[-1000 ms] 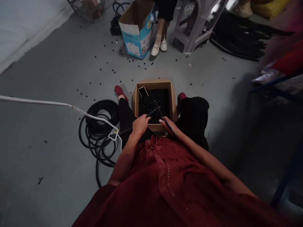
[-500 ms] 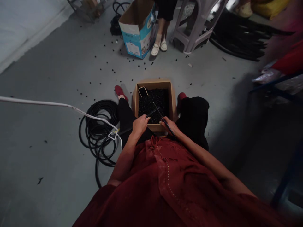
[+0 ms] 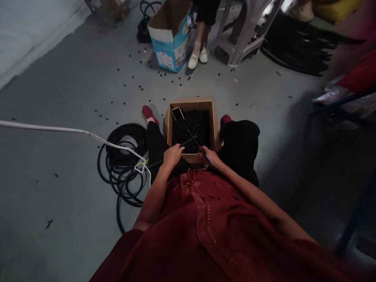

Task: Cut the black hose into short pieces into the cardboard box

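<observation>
My left hand (image 3: 172, 156) is closed around a black hose (image 3: 185, 142), which sticks out past my fingers over an open cardboard box (image 3: 196, 158). My right hand (image 3: 211, 157) grips a long, thin, dark knife-like tool (image 3: 190, 134); whether it has one blade or two I cannot make out. Tool and hose end cross above the box, though contact between them is unclear. Inside the box lies a heap of small black pieces (image 3: 195, 119). A dark rectangular object with a pale edge (image 3: 178, 114), like a phone, rests in its far left corner.
Coiled black hose (image 3: 126, 135) lies on the floor at left, with a white cable (image 3: 73, 130) passing above it. Beyond are a blue-and-white carton (image 3: 166, 53), a person's white shoes (image 3: 193, 61), a plastic stool (image 3: 235, 51) and black strips (image 3: 296, 47). Small black bits dot the floor.
The tool's tip has shifted slightly left and down across the hose. My left hand has drawn back a little to the left.
</observation>
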A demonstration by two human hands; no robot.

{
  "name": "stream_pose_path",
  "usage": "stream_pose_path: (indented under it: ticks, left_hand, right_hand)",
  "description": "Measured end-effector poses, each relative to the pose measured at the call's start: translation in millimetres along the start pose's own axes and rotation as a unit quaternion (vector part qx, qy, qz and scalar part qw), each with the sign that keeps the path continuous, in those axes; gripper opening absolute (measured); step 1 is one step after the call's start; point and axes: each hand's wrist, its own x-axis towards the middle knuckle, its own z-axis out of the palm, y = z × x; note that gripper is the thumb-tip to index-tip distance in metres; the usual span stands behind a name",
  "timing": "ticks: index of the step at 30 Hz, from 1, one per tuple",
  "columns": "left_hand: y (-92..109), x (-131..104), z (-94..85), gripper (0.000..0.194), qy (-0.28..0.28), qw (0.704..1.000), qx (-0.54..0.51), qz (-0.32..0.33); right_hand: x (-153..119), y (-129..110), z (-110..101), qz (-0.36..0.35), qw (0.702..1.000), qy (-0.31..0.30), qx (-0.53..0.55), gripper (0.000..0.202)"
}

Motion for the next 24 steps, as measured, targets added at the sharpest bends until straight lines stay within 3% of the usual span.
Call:
stream_pose_path:
  ticks: [15, 24]
  left_hand:
    - [-16.1, 14.3, -1.8, 0.037, 0.031, 0.999, 0.007, 0.028]
    - [-22.9, 18.0, -3.7, 0.036, 0.04, 0.998, 0.024, 0.041]
  right_hand:
    - [12.6, 1.2, 6.4, -0.007, 1.0, 0.005, 0.008, 0.019]
    - [20.2, 14.4, 9.3, 0.027, 0.995, 0.025, 0.095, 0.012]
